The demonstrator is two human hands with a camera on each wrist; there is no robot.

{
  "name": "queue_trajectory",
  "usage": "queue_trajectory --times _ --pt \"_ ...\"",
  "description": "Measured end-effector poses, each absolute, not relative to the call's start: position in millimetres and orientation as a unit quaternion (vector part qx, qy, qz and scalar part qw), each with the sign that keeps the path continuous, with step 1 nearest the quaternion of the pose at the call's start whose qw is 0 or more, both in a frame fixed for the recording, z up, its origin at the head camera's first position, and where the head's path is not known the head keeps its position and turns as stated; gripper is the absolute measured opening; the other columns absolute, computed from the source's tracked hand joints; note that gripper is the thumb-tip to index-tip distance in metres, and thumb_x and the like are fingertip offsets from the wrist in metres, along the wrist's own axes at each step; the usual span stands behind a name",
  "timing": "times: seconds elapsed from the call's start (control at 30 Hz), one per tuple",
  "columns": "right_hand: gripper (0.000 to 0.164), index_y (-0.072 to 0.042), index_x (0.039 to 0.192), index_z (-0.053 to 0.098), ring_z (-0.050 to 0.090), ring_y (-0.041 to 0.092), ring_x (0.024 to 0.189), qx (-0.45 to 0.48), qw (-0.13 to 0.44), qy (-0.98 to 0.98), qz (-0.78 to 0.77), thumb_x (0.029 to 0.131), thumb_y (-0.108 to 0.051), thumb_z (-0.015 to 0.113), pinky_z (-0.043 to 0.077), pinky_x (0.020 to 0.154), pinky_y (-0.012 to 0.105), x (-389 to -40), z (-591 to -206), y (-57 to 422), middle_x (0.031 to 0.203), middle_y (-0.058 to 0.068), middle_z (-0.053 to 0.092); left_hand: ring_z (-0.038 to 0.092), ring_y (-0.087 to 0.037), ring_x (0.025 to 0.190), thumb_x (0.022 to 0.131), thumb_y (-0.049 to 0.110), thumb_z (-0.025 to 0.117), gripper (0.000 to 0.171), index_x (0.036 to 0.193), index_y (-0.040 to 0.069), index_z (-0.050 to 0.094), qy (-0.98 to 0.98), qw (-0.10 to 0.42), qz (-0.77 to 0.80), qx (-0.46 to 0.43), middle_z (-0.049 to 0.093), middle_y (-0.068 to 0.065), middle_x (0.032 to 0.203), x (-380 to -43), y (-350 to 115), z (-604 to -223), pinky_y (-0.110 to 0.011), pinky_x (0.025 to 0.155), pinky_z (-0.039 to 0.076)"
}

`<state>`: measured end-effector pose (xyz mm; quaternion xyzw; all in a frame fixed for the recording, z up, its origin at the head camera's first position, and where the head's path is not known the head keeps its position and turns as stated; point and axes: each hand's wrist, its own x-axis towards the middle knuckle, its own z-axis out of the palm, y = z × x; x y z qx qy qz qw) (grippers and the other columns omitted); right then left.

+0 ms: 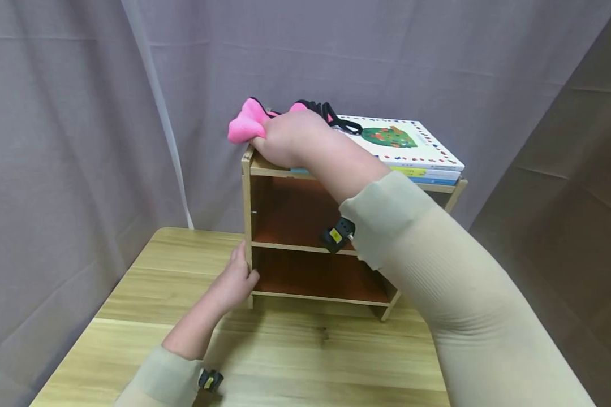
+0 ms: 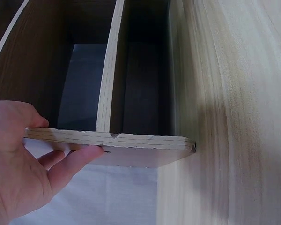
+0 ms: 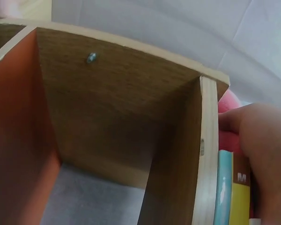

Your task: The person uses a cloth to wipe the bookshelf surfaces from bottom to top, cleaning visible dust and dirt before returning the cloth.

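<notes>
A small wooden shelf unit (image 1: pixel 295 277) with dark reddish-brown boards stands on the table. My left hand (image 1: pixel 236 280) grips its left side panel low down; in the left wrist view the thumb and fingers (image 2: pixel 75 166) lie on opposite faces of the panel's front edge. On top, at the left end, my right hand (image 1: pixel 295 138) holds a soft pink plush thing (image 1: pixel 245 123) with black cords (image 1: pixel 331 113). Most of the right fingers are hidden behind the hand. In the right wrist view, pink fabric (image 3: pixel 229 100) shows beside the hand, above the top board.
A stack of books (image 1: pixel 427 158), the uppermost with a white cover and green picture, lies on the shelf's top right. A pale wooden table (image 1: pixel 285 350) carries the shelf. Grey curtains (image 1: pixel 336 56) hang behind and to both sides.
</notes>
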<state>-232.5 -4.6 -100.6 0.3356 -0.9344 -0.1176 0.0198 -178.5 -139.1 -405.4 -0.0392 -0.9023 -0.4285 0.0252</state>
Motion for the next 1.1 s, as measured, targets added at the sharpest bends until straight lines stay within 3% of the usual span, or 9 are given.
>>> queue_trajectory --times 0.23,0.37,0.47,0.6,0.73,0.87,1.1 --pt "0.059 -0.020 0.148 0.044 0.033 0.019 0.143 0.335 0.016 -0.932 -0.136 0.105 -0.041 0.010 0.017 0.119 0.041 -219.6 -100.0 -6.0 0.158 0.000 0.032 0.028 -0.044 0.141 0.100 0.016 0.049 0.084 0.157 0.003 -0.012 -0.902 0.020 -0.430 -0.035 -0.003 -0.024 0.162 -173.4 -138.4 -403.5 -0.056 0.107 0.037" --pt "0.051 -0.015 0.124 0.058 0.050 0.019 0.126 0.342 0.025 -0.931 -0.128 0.105 -0.038 0.016 0.027 0.114 0.039 -209.2 -99.4 -4.6 0.131 0.005 0.058 0.043 -0.041 0.130 0.100 0.016 0.049 0.084 0.157 0.004 -0.011 -0.903 0.022 -0.427 -0.033 -0.003 -0.023 0.162 -172.4 -138.5 -401.4 -0.048 0.091 0.048" --pt "0.042 -0.013 0.102 0.056 0.056 0.019 0.105 0.350 0.029 -0.928 -0.122 0.105 -0.035 0.020 0.037 0.101 0.037 -202.1 -100.0 -3.1 0.099 0.005 0.059 0.048 -0.040 0.123 0.100 0.016 0.049 0.084 0.157 0.004 -0.011 -0.903 0.025 -0.427 -0.034 -0.003 -0.023 0.162 -172.0 -139.3 -401.0 -0.045 0.084 0.051" --pt "0.037 -0.013 0.091 0.051 0.054 0.021 0.092 0.358 0.037 -0.925 -0.118 0.103 -0.034 0.023 0.040 0.090 0.036 -192.4 -102.1 -1.5 0.082 0.004 0.053 0.043 -0.043 0.129 0.100 0.014 0.050 0.085 0.157 0.004 -0.012 -0.902 0.029 -0.430 -0.039 -0.002 -0.023 0.162 -170.7 -141.7 -401.0 -0.049 0.093 0.048" --pt "0.036 -0.014 0.085 0.051 0.053 0.020 0.087 0.371 0.059 -0.920 -0.110 0.102 -0.034 0.026 0.039 0.097 0.036 -178.9 -105.0 1.5 0.075 0.001 0.056 0.029 -0.046 0.139 0.099 0.010 0.051 0.085 0.157 0.003 -0.011 -0.900 0.039 -0.432 -0.053 0.001 -0.026 0.161 -169.9 -143.6 -401.9 -0.054 0.107 0.037" --pt "0.034 -0.015 0.079 0.050 0.053 0.020 0.077 0.388 0.078 -0.914 -0.093 0.101 -0.033 0.030 0.039 0.095 0.035 -164.5 -108.8 5.6 0.067 0.000 0.054 0.030 -0.047 0.138 0.098 0.007 0.052 0.085 0.158 0.006 -0.009 -0.897 0.050 -0.433 -0.065 0.007 -0.027 0.159 -169.1 -144.8 -403.6 -0.055 0.107 0.036" --pt "0.022 -0.018 0.092 0.058 0.055 0.022 0.073 0.407 0.122 -0.901 -0.086 0.100 -0.031 0.041 0.044 0.075 0.037 -149.3 -118.0 12.0 0.063 -0.001 0.054 0.031 -0.046 0.137 0.097 0.005 0.053 0.086 0.158 0.007 -0.008 -0.894 0.056 -0.437 -0.085 0.013 -0.028 0.155 -167.9 -145.6 -403.7 -0.055 0.108 0.035"
